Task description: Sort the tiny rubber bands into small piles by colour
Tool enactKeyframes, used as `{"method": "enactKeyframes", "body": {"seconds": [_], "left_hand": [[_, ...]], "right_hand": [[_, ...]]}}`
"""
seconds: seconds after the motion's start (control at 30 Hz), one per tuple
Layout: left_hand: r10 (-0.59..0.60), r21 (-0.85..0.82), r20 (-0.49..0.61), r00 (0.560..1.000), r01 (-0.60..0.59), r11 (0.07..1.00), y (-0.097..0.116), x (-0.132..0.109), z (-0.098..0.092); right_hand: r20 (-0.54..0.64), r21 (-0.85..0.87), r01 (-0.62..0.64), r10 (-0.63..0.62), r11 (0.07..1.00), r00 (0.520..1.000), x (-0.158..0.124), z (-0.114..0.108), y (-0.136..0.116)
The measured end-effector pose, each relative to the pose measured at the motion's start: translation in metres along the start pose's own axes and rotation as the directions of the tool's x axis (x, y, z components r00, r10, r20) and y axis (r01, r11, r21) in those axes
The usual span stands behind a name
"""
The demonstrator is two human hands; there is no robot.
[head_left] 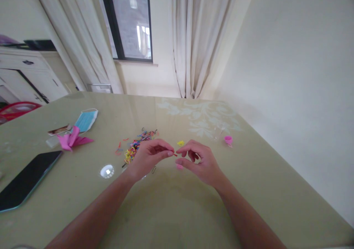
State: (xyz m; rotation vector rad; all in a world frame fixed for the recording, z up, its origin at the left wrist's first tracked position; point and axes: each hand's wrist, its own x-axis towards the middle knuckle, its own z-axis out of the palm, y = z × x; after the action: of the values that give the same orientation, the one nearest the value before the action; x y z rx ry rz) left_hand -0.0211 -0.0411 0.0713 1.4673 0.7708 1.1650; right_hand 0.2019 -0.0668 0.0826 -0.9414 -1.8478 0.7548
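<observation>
My left hand (148,157) pinches a small thin red piece (175,154) between thumb and fingertips. It is too small to tell whether it is a clip or a band. Just to its right, my right hand (201,162) is open, thumb and forefinger apart, with nothing seen between them. A pink item (179,166) lies by the right thumb, partly hidden. Behind the left hand spreads a pile of small multicoloured pieces (136,144), partly covered by the hand. A little yellow cluster (180,143) rests beyond the fingertips. One paper clip (153,169) lies below the left hand.
Left on the table (166,219) are a shiny round dome (107,171), a dark phone-like device (27,179), a pink folded paper figure (72,139) and a blue face mask (86,120). A small pink cup (228,140) stands right, near a clear container (218,132). A wall bounds the right side.
</observation>
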Motion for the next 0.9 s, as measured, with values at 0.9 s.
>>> {"method": "enactKeyframes", "body": {"seconds": [0.9], "left_hand": [[-0.445, 0.782, 0.381, 0.810, -0.026, 0.622, -0.018, 0.005, -0.049]], "right_hand": [[0.151, -0.407, -0.344, 0.434, 0.846, 0.888, 0.005, -0.077, 0.040]]}}
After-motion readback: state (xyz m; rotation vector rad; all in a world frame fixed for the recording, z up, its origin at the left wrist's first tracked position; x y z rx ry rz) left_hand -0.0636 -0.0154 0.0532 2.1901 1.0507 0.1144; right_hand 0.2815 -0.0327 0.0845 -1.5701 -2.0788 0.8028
